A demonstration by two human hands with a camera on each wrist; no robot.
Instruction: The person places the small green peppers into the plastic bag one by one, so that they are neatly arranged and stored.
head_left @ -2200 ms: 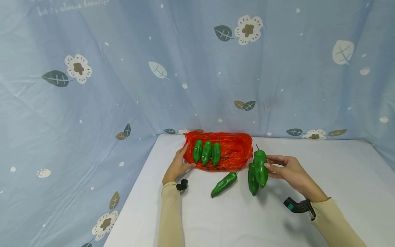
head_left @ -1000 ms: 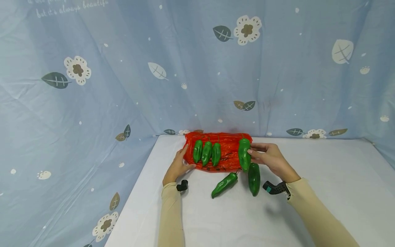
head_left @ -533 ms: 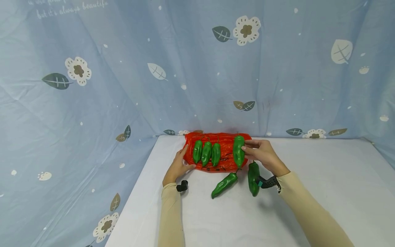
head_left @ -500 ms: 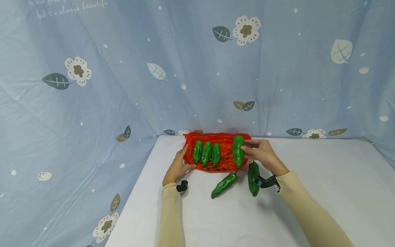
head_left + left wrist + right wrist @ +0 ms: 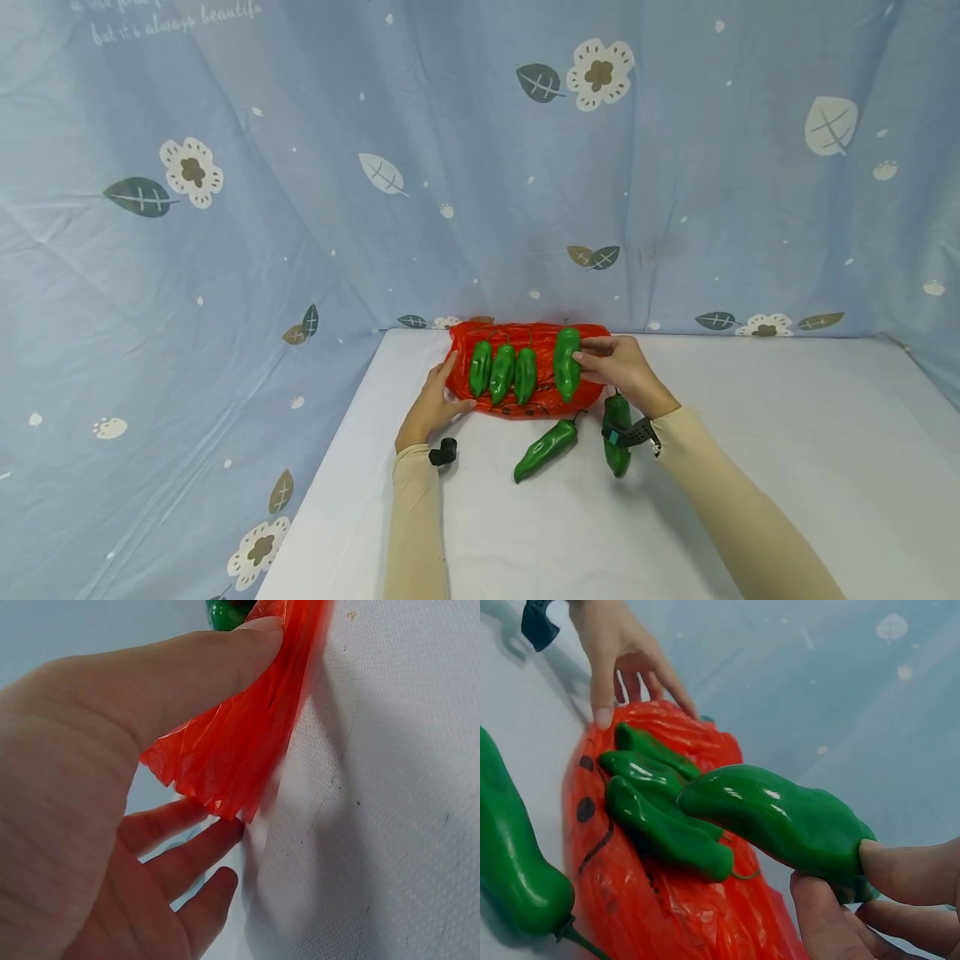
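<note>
I've got soft, even light on head cam; curtain (image 5: 712, 208) goes palest toward pic's L edge, & its lettering (image 5: 176, 25) up there's faint. Blurry-edged shadow on table (image 5: 525, 533) beside R sleeve (image 5: 727, 492). L-wrist cam's dimmer & greyish, w/ broad soft shadows over the table. On R-wrist cam I see sm. white glints on held pepper (image 5: 780, 817), whose shape's fairly sharp, but curtain bg's hazy & out of focus.

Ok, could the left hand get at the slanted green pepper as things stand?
Probably yes: only white table shows between the left hand and the slanted green pepper, though that hand would likely have to leave the red plastic bag.
</note>
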